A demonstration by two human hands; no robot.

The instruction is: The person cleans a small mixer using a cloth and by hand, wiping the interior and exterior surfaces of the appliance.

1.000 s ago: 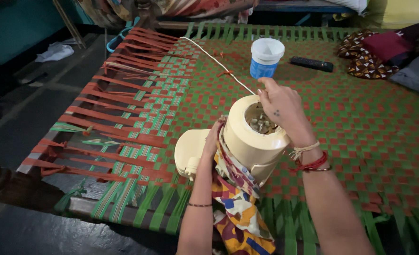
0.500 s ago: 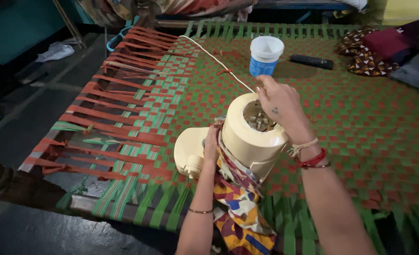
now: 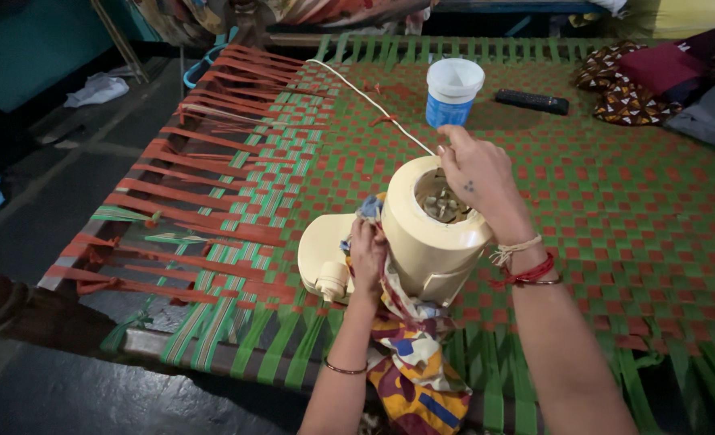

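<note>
A cream-coloured kitchen appliance (image 3: 422, 234) lies tipped on a woven cot (image 3: 631, 209), its round open end facing up. My right hand (image 3: 474, 173) rests on the far rim of that opening, holding the body steady. A colourful patterned cloth (image 3: 410, 346) hangs down over the cot's near edge. My left hand (image 3: 367, 251) grips a bunch of this cloth and presses it against the appliance's left side. The appliance's white cord (image 3: 365, 98) runs away towards the far left corner of the cot.
A blue tub with a white rim (image 3: 453, 93) and a dark remote control (image 3: 532, 101) lie further back on the cot. Folded clothes (image 3: 664, 80) are heaped at the far right. At left the webbing (image 3: 212, 153) is loose, with gaps over a dark floor.
My left hand has moved up the appliance's side and gathered the cloth, whose top end now bunches above my fingers. My right hand has stayed on the rim.
</note>
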